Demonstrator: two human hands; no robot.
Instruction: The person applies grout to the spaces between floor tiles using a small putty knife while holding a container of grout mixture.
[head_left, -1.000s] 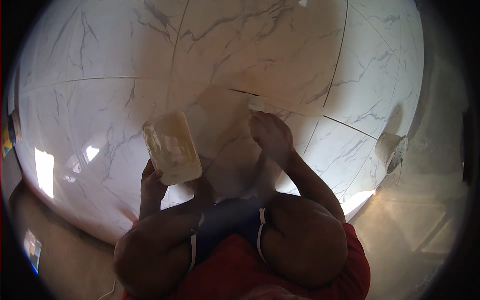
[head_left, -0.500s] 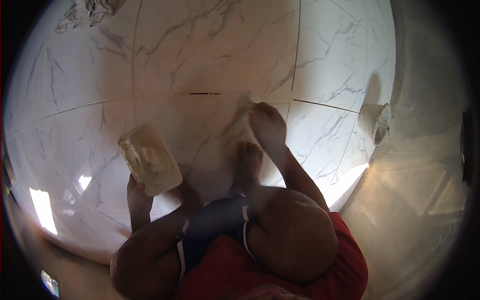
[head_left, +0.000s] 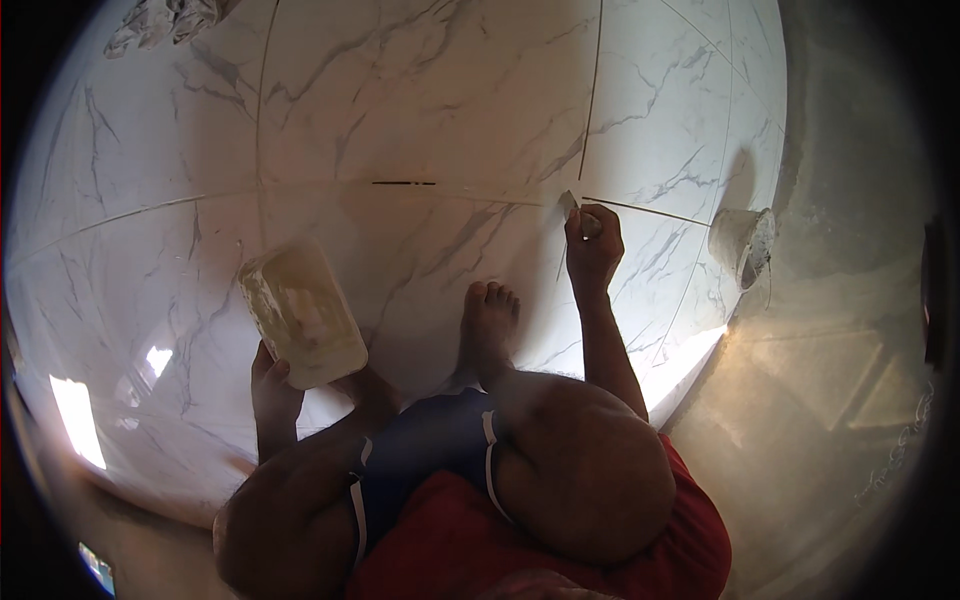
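My left hand (head_left: 275, 385) grips the near left edge of a cream rectangular tub (head_left: 310, 325), tilted so its paste-smeared inside shows. My right hand (head_left: 595, 250) is closed round the handle of a small putty knife. The putty knife's blade (head_left: 569, 200) points up and left, at the corner where the tile joints meet. Beneath are white marble-patterned floor tiles (head_left: 430, 110) with thin joints. One joint (head_left: 655, 210) to the right of the hand is dark, as is a short stretch (head_left: 405, 183) left of it; between them the line looks pale.
A whitish, stained bucket-like container (head_left: 738, 245) lies tipped on its side at the tiles' right edge. Past that edge is bare grey concrete (head_left: 830, 370). Crumpled plastic (head_left: 165, 22) lies at the far left. My bare foot (head_left: 490, 325) rests on the tiles between my hands.
My right hand has moved right along the joint with the putty knife, to the tile corner. My left hand and the tub have stayed almost in place.
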